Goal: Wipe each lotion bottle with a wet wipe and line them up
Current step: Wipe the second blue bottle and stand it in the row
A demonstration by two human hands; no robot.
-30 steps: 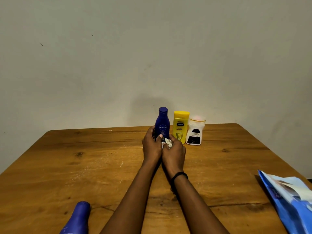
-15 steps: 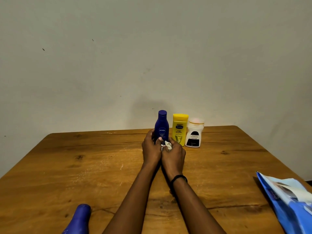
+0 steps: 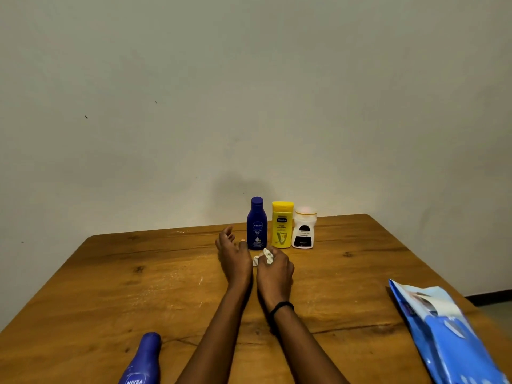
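Note:
Three bottles stand upright in a row at the far middle of the wooden table (image 3: 110, 286): a dark blue lotion bottle (image 3: 256, 223), a yellow bottle (image 3: 282, 224) and a white bottle (image 3: 303, 228) with a black label. My left hand (image 3: 232, 254) is just left of the blue bottle, its fingers loose and off the bottle. My right hand (image 3: 274, 274) grips a crumpled white wet wipe (image 3: 265, 257) in front of the blue and yellow bottles. A second, larger blue lotion bottle (image 3: 144, 361) lies at the near left edge.
A blue pack of wet wipes (image 3: 443, 333) lies at the near right edge of the table. A plain wall rises right behind the table's far edge.
My left hand has let go of the blue bottle, which now stands by itself beside the yellow one. Both hands have drawn back slightly toward me.

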